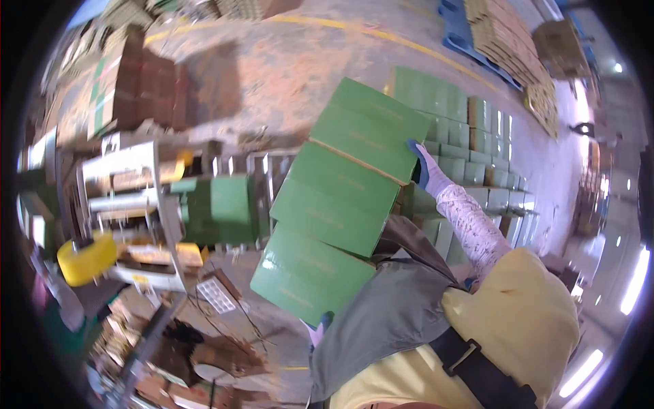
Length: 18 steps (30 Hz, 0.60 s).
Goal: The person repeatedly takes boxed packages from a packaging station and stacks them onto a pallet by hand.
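Note:
Three green cardboard boxes lie flat in a slightly staggered row before me: a far box, a middle box and a near box. My right hand, in a pale purple and blue glove, grips the outer edge of the far box. At the opposite end of the row, my left hand is gloved too and holds the lower edge of the near box. Only its fingertips show; my grey apron hides the rest. The row is pressed together between both hands.
Many stacked green boxes stand on my right. To the left, a taping machine with a yellow tape roll has another green box at its rollers. Brown cartons and a blue pallet lie farther off.

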Available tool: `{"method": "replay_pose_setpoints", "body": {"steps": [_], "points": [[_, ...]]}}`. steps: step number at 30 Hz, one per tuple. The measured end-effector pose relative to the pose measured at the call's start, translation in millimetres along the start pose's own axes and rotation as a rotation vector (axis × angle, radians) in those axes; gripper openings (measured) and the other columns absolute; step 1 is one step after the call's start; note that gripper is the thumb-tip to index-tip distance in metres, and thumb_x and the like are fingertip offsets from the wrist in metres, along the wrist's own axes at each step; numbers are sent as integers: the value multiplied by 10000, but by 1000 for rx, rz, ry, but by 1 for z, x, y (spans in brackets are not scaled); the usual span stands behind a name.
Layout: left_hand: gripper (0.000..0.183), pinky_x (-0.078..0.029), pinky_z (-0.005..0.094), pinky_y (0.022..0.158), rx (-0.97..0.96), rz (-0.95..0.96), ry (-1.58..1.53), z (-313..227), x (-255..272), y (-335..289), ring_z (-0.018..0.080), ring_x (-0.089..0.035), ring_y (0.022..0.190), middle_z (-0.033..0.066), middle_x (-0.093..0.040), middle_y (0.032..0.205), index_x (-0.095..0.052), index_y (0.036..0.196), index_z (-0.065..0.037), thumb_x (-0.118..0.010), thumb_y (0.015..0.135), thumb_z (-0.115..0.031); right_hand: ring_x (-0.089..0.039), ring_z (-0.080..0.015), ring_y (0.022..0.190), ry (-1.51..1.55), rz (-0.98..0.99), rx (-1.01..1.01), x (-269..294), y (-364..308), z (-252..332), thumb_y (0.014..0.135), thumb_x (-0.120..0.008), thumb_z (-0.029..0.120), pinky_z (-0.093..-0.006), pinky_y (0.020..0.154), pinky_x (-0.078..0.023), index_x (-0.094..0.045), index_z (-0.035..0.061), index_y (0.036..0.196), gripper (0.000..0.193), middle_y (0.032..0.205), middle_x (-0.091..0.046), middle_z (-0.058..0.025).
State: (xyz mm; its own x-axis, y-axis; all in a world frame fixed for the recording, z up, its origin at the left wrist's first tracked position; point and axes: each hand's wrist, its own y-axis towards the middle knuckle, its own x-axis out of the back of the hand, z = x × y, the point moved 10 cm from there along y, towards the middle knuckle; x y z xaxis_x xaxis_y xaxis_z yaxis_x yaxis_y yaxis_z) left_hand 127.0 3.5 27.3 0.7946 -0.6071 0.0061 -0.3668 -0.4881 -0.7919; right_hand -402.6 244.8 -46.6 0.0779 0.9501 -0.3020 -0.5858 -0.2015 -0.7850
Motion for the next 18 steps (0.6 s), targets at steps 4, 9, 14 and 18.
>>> {"method": "replay_pose_setpoints", "body": {"steps": [4, 9, 14, 18], "points": [[732, -483, 336, 925, 14, -21, 71, -54, -81, 4, 216, -539, 1112, 134, -506, 1283, -268, 1461, -1, -675, 855, -52, -638, -179, 1029, 156, 68, -38, 6, 37, 99, 932, -621, 394, -330, 908, -517, -581, 134, 1264, 424, 1166, -658, -39], [738, -459, 342, 959, -28, 15, 222, -159, -200, 36, 220, -512, 1156, 138, -490, 1315, -260, 1469, 7, -672, 861, -63, -632, -186, 1082, 252, 136, 94, 6, 89, 248, 947, -596, 410, -329, 949, -506, -562, 122, 1299, 456, 1237, -636, -47], [745, -434, 347, 994, -145, 160, 412, -306, -365, 94, 225, -485, 1201, 141, -474, 1348, -252, 1477, 16, -669, 866, -74, -601, -184, 1150, 548, 177, 207, 76, 130, 384, 971, -552, 442, -359, 1008, -472, -544, 132, 1343, 484, 1303, -606, -43], [751, -414, 351, 1021, -241, 378, 602, -420, -549, 167, 228, -464, 1236, 145, -461, 1374, -246, 1484, 22, -666, 871, -83, -604, -193, 1143, 709, 13, 384, 169, 147, 483, 973, -557, 432, -365, 1009, -471, -559, 116, 1309, 461, 1277, -616, -41]]}}
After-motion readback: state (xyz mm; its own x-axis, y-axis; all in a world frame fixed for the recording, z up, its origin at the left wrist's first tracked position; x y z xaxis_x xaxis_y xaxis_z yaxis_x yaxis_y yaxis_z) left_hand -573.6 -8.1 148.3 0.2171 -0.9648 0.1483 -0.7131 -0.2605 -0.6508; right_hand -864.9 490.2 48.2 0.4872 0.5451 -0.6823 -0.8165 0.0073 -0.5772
